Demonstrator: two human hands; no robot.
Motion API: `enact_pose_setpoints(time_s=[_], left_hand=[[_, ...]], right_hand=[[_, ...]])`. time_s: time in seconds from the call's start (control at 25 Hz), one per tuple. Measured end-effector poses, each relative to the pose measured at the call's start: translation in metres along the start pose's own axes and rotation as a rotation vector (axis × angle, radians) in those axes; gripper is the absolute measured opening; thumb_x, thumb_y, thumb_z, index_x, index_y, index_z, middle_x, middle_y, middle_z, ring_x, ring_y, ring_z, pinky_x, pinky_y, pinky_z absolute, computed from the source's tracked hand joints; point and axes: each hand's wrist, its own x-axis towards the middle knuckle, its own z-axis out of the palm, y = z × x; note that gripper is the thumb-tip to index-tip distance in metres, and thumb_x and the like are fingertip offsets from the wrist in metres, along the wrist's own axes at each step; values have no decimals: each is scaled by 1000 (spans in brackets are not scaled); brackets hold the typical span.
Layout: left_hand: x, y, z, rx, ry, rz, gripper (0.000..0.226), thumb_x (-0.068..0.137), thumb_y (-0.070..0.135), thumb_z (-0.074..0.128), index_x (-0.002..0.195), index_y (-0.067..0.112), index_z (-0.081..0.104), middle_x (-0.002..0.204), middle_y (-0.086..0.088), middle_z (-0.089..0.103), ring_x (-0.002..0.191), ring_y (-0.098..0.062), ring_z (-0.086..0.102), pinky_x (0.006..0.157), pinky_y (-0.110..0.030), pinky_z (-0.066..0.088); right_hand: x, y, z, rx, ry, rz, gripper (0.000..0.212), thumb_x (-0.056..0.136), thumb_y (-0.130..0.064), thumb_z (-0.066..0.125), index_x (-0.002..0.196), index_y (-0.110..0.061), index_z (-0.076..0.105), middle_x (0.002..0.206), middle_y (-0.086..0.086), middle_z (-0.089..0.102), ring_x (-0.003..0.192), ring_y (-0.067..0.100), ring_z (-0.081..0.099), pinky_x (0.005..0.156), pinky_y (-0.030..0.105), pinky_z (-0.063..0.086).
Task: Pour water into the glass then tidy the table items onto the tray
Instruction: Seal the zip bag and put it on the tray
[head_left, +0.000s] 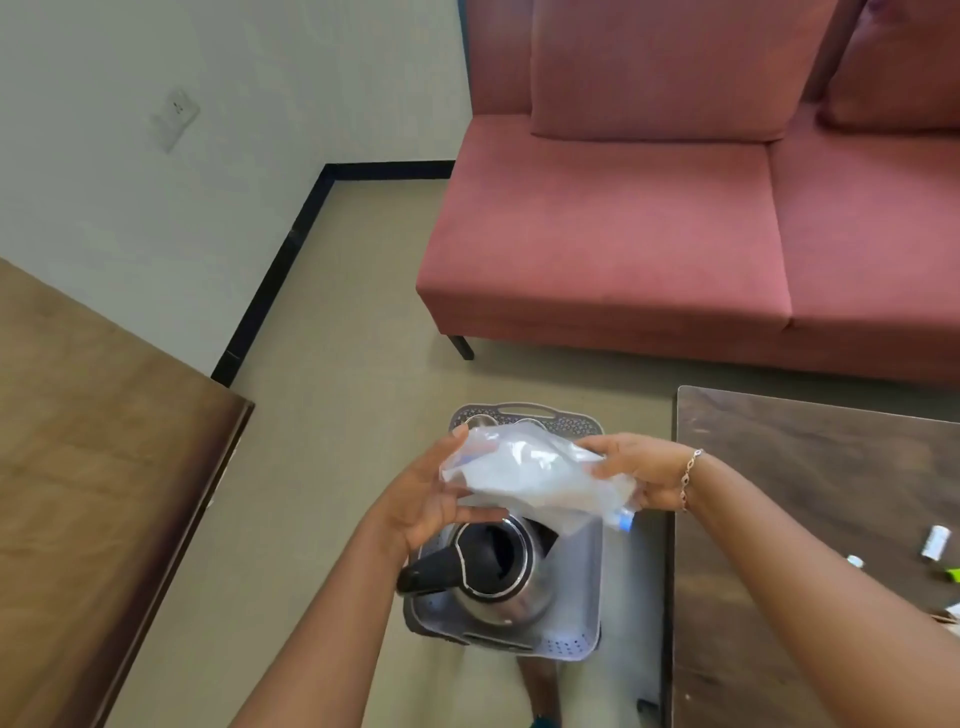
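Note:
A grey perforated tray (579, 603) sits low between two tables, with a steel kettle (498, 571) with a black lid and handle in its near half. A glass (480, 420) shows at the tray's far end, mostly hidden. Above the tray I hold a crumpled clear plastic bag (535, 480) with both hands. My left hand (434, 493) grips its left end, fingers curled around it. My right hand (636, 470) pinches the right end, where a small blue-and-white piece (623, 519) shows.
A dark wooden table (810, 519) stands at the right with a few small items (935, 543) near its right edge. A brown wooden table (93, 467) is at the left. A pink sofa (675, 234) stands beyond, across beige floor.

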Motion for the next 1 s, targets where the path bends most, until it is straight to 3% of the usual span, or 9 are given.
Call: enact_pose_setpoints(time_s=[0.16, 0.24, 0.44, 0.56, 0.64, 0.84, 1.0], left_hand=[[28, -6, -30, -14, 140, -78, 43, 77, 28, 70, 113, 9, 57, 101, -13, 67, 92, -28, 66, 78, -44, 57], [43, -16, -45, 14, 216, -119, 27, 88, 25, 58, 111, 13, 55, 102, -12, 64, 91, -26, 64, 76, -43, 56], [72, -44, -67, 146, 247, -225, 17, 92, 29, 51, 106, 19, 56, 95, -4, 66, 89, -20, 64, 74, -37, 51], [86, -60, -81, 165, 294, -301, 24, 92, 26, 53, 114, 17, 53, 97, -4, 62, 82, -17, 60, 72, -33, 47], [92, -71, -92, 218, 319, -338, 28, 92, 23, 53, 120, 17, 49, 105, -5, 59, 84, -18, 57, 71, -32, 47], [103, -77, -94, 344, 431, -193, 27, 90, 8, 56, 114, 19, 51, 109, -4, 56, 89, -22, 58, 65, -30, 53], [103, -81, -101, 549, 449, -179, 31, 86, 12, 61, 117, 14, 57, 117, -13, 61, 97, -27, 60, 88, -44, 53]], right_hand=[[41, 4, 8, 271, 313, -24, 3, 87, -15, 59, 88, -16, 57, 82, 2, 60, 67, 16, 57, 50, 26, 55], [53, 13, 9, 379, 429, -43, 9, 88, -25, 59, 91, -17, 55, 84, 1, 55, 68, 15, 54, 51, 27, 54], [79, 40, 15, 396, 405, 22, 30, 86, -32, 60, 110, -14, 57, 107, 2, 52, 91, 20, 51, 66, 31, 51], [97, 49, 19, 391, 413, 79, 43, 85, -32, 62, 123, -16, 51, 128, 4, 44, 121, 28, 40, 90, 41, 50], [108, 53, 21, 358, 401, 118, 47, 85, -33, 62, 128, -18, 48, 136, 6, 41, 129, 29, 34, 98, 42, 45], [127, 53, 28, 257, 405, 161, 32, 91, -28, 55, 119, -13, 53, 139, 9, 40, 123, 25, 36, 103, 38, 40], [131, 58, 32, 67, 429, 195, 40, 94, -30, 49, 124, -5, 51, 134, 14, 50, 108, 22, 47, 101, 39, 40]])
